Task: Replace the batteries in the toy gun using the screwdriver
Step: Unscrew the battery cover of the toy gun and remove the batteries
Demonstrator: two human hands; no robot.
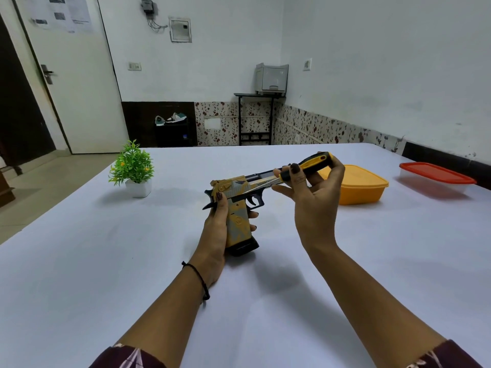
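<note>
A yellow, grey and black toy gun (236,192) stands upright above the middle of the table, barrel pointing to the right. My left hand (216,229) grips its handle from the left, thumb up by the hammer. My right hand (310,197) holds a screwdriver (308,167) with a yellow and black handle, fingers curled round the handle. The metal shaft slants down to the left and its tip meets the side of the gun's slide. No batteries are in view.
A yellow lidded box (364,185) sits on the white table (106,261) just behind my right hand. A clear box with a red lid (435,179) lies at the far right. A small potted plant (134,171) stands at the back left.
</note>
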